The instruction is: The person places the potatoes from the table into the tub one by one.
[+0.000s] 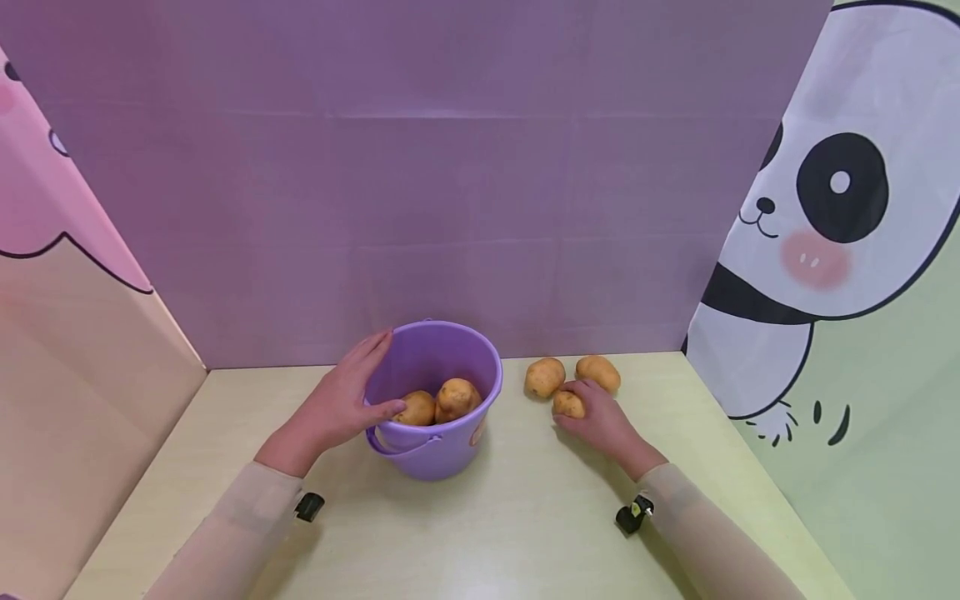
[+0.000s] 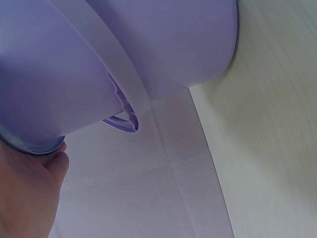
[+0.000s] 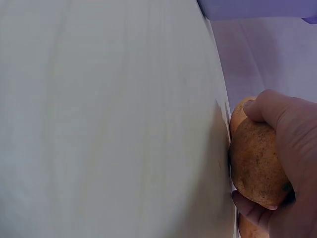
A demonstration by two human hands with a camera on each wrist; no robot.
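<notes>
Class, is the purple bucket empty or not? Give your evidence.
Not empty: the head view shows potatoes inside the bucket, through its open top.

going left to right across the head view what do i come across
Pink wall picture, left hand, purple bucket, the loose potato nearest it, right hand gripping another potato, panda picture.

One purple bucket (image 1: 433, 457) is counted on one tabletop (image 1: 487, 537). At least two potatoes (image 1: 415, 408) can be seen inside it; the full number there cannot be told. Outside, three more are counted: two loose potatoes (image 1: 545, 377) and one held potato (image 1: 568, 405). Two hands (image 1: 341, 408), two black wrist devices (image 1: 309, 507) and one printed panda (image 1: 922, 175) are also shown.
</notes>
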